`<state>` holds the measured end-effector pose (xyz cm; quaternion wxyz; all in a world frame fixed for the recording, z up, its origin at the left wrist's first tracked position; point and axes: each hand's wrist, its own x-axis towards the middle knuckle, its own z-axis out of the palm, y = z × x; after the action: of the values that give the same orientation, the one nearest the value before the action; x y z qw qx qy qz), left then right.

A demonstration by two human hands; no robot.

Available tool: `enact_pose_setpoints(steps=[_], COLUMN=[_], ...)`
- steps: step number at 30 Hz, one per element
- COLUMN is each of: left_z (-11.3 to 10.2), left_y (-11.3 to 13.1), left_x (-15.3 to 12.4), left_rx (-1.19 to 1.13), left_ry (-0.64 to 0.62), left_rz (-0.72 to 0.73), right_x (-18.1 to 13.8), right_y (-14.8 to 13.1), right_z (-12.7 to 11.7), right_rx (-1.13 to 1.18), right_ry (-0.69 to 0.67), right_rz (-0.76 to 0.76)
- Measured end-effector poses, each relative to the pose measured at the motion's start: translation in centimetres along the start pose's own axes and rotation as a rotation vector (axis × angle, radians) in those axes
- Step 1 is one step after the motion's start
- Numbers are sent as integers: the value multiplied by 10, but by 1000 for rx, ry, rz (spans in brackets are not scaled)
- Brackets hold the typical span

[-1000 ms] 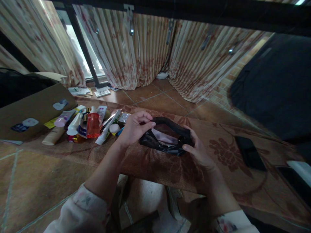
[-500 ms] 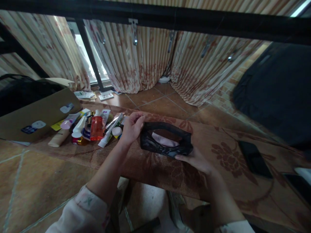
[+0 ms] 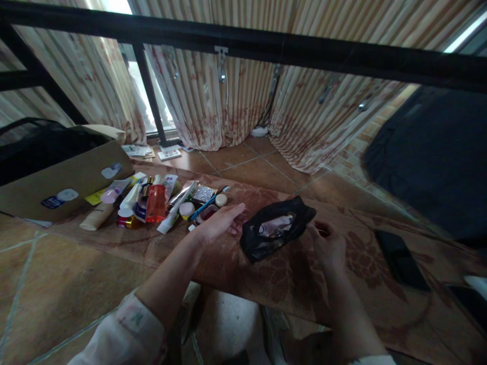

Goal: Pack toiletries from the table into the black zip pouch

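Note:
A black pouch with its mouth open stands tilted on the cloth-covered bench, and a pale tube-like item shows inside it. My right hand grips the pouch's right end, its fingers curled at the corner. Just left of the pouch is my left hand, fingers stretched out and holding nothing. Beyond that hand lie a round pale jar, a blue pen-like stick and a glittery silver case. Further left are a red bottle, a white tube and a beige tube.
A cardboard box holding a black bag sits at the left. Two dark phones, one nearer than the other, lie at the right on the patterned cloth. Behind are floor tiles, curtains and a dark rail.
My left hand has let go of the pouch's left edge and opened beside it. The pouch has shifted right and turned, its right end raised, with my right hand now at that end.

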<state>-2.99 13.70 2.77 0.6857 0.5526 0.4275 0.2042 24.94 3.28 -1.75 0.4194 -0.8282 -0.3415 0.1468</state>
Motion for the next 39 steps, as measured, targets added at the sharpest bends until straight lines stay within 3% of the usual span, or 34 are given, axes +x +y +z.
enact_pose_setpoints(steps=[1, 3, 8, 12, 16, 20, 25, 31, 39], left_z=[-1, -2, -1, 7, 27, 56, 90, 129, 170], left_y=[-1, -5, -17, -23, -28, -36, -48, -62, -69], left_x=[0, 0, -2, -2, 0, 5, 25, 53, 94], left_rx=[52, 173, 511, 651, 633, 555, 437, 290, 237], left_ry=[-38, -115, -373, -407, -295, -241, -225, -331, -371], left_rz=[-17, -1, 98, 158, 320, 481, 445, 315, 375], right_x=[-1, -6, -27, -37, -37, -30, -22, -12, -1], right_y=[2, 6, 10, 11, 10, 9, 13, 40, 49], right_z=[-2, -6, -3, 0, 0, -4, -17, -34, -38], right_rx=[-102, -206, -35, 94, 193, 292, 242, 314, 482], right_ry=[-37, -249, -731, -846, -768, -556, -297, -129, 22], right_rz=[6, -13, -87, -119, -142, -144, -74, -21, 165])
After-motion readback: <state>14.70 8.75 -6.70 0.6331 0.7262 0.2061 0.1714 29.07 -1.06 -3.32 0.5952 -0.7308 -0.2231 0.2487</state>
